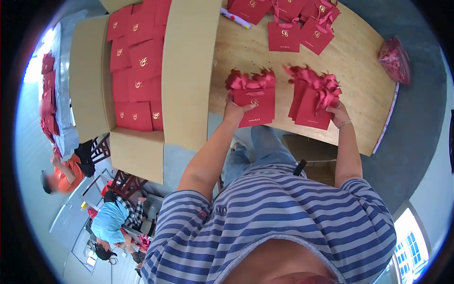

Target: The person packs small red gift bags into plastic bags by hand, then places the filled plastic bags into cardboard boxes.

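Note:
Two stacks of red bags with gold lettering and ribbon bows are in my hands at the near edge of the wooden table (350, 61). My left hand (235, 111) is closed round the lower left side of the left stack (259, 110), thumb on its front. The right stack (312, 112) is fanned out, and my right hand (338, 115) grips its right side. Ribbons bunch along the top of both stacks. A gap separates the two stacks. Left of them stands an open cardboard box (189, 61) filled with flat red bags (142, 61).
More red bags (284, 37) lie at the table's far side beside a patterned roll (235, 18). A clear bag of red ribbons (395, 60) sits at the right edge. Two people (108, 222) (71, 174) are at the lower left. Another open carton (321, 170) is below the table.

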Demonstrator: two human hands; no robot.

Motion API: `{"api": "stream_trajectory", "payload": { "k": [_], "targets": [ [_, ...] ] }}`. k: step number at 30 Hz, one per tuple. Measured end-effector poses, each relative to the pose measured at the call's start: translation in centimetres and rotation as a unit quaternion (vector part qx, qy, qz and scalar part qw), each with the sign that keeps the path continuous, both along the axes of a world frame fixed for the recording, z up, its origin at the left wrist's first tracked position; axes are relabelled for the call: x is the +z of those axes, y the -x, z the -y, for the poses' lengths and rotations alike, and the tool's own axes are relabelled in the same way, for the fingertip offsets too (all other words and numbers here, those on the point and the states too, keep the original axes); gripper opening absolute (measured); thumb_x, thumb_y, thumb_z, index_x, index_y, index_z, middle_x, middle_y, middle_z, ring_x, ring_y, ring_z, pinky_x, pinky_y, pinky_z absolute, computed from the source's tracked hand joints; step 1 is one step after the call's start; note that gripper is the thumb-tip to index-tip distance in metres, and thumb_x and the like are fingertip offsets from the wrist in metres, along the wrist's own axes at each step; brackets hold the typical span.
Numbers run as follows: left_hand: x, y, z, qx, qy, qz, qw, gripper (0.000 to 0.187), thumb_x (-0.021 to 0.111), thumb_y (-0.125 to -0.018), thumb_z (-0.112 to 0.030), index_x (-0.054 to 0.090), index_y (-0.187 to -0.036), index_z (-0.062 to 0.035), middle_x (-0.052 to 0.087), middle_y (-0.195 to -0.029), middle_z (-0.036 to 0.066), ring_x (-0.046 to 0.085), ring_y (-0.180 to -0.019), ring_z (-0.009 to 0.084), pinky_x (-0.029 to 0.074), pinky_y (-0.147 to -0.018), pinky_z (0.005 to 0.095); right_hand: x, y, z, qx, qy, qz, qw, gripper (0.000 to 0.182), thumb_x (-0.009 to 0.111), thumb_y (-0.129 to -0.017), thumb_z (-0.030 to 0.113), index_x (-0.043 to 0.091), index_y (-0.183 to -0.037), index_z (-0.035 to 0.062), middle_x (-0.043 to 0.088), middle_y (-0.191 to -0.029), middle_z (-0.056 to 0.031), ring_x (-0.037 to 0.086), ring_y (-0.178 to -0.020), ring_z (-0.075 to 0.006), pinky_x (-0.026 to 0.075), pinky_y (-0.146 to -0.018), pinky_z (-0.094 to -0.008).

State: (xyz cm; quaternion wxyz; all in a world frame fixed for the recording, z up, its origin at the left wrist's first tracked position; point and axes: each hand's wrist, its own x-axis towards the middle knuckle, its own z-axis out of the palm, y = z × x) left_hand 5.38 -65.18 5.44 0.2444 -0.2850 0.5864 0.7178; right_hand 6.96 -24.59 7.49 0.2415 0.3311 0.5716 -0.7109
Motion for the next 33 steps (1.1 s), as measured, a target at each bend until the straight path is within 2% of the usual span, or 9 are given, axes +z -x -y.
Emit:
{"api": "stream_trajectory", "payload": {
  "k": [2,10,13,14,16,19,24,28,33],
  "targets": [
    [3.1,-0.7,0.3,-0.009,-0.016,-0.022,1.000,0.062,0.079,-0.062,0.003,0.049,-0.117,-0.0023,0.063,-0.106,0.011,0.062,-0.093,0.0203,0.053,-0.077,0.0316,1.2,-0.7,-0.8,-0.040,0.069,-0.029,0.996,0.050,0.063,-0.068,-0.012,0.053,-0.115,0.0024,0.063,-0.107,-0.0069,0.062,-0.098,-0.0215,0.050,-0.090,-0.0358],
    [16.7,-8.0,6.4,-0.076,-0.066,-0.111,0.989,0.070,0.084,-0.059,-0.003,0.047,-0.118,0.0006,0.063,-0.107,0.010,0.060,-0.098,0.0196,0.048,-0.090,0.0343,9.7,-1.9,5.9,0.093,0.142,-0.151,0.974,0.056,0.066,-0.066,-0.008,0.051,-0.119,0.0022,0.062,-0.108,-0.0086,0.063,-0.096,-0.0227,0.051,-0.089,-0.0380],
    [22.2,-14.3,10.5,-0.013,-0.040,-0.208,0.977,0.075,0.085,-0.059,-0.004,0.046,-0.123,-0.0003,0.059,-0.114,0.008,0.056,-0.105,0.0179,0.044,-0.095,0.0339,15.4,-3.8,11.2,0.147,0.156,-0.154,0.964,0.059,0.074,-0.066,-0.002,0.050,-0.120,0.0012,0.063,-0.104,-0.0087,0.064,-0.092,-0.0233,0.054,-0.083,-0.0392],
    [24.4,-16.8,12.4,-0.087,0.100,-0.218,0.967,0.077,0.085,-0.059,-0.003,0.046,-0.125,-0.0021,0.058,-0.117,0.007,0.054,-0.108,0.0179,0.042,-0.097,0.0343,17.7,-4.8,13.8,0.164,0.161,-0.159,0.960,0.064,0.077,-0.062,0.000,0.050,-0.120,0.0038,0.063,-0.101,-0.0066,0.063,-0.089,-0.0213,0.054,-0.078,-0.0378],
    [27.9,-22.7,15.0,0.027,-0.046,-0.189,0.981,0.076,0.084,-0.059,-0.001,0.046,-0.126,-0.0036,0.058,-0.119,0.006,0.054,-0.109,0.0178,0.041,-0.098,0.0349,22.6,-7.3,18.2,0.222,0.169,-0.164,0.946,0.071,0.080,-0.058,0.001,0.049,-0.122,0.0055,0.063,-0.099,-0.0051,0.064,-0.087,-0.0195,0.055,-0.075,-0.0367],
    [31.4,-29.5,17.9,0.109,-0.036,-0.214,0.970,0.073,0.082,-0.060,0.002,0.048,-0.124,-0.0042,0.060,-0.116,0.006,0.056,-0.106,0.0175,0.044,-0.095,0.0343,28.0,-8.7,24.3,0.306,0.232,-0.185,0.905,0.066,0.073,-0.063,-0.003,0.048,-0.124,-0.0029,0.061,-0.112,-0.0093,0.062,-0.099,-0.0202,0.051,-0.086,-0.0354],
    [41.7,-40.3,16.1,0.260,-0.023,-0.200,0.944,0.055,0.076,-0.066,0.004,0.054,-0.116,-0.0026,0.064,-0.106,0.007,0.061,-0.096,0.0170,0.049,-0.088,0.0340,40.1,-11.8,30.1,0.437,0.196,-0.174,0.860,0.063,0.056,-0.062,-0.014,0.048,-0.125,-0.0083,0.062,-0.112,-0.0135,0.061,-0.102,-0.0222,0.047,-0.092,-0.0343],
    [45.0,-45.0,13.4,0.385,-0.022,-0.178,0.905,0.044,0.075,-0.068,0.002,0.060,-0.109,-0.0024,0.067,-0.099,0.007,0.063,-0.092,0.0174,0.049,-0.085,0.0338,42.7,-12.3,32.7,0.483,0.218,-0.154,0.834,0.054,0.054,-0.063,-0.017,0.056,-0.115,-0.0017,0.064,-0.110,-0.0072,0.061,-0.103,-0.0210,0.048,-0.092,-0.0347],
    [45.9,-51.5,14.9,0.511,-0.006,-0.197,0.836,0.039,0.074,-0.070,0.001,0.061,-0.107,-0.0028,0.067,-0.098,0.006,0.063,-0.091,0.0167,0.049,-0.086,0.0331,42.0,-15.8,38.3,0.450,0.259,-0.137,0.844,0.076,0.057,-0.061,-0.016,0.040,-0.132,0.0030,0.053,-0.127,-0.0086,0.053,-0.115,-0.0234,0.048,-0.095,-0.0371]
  ]
}}
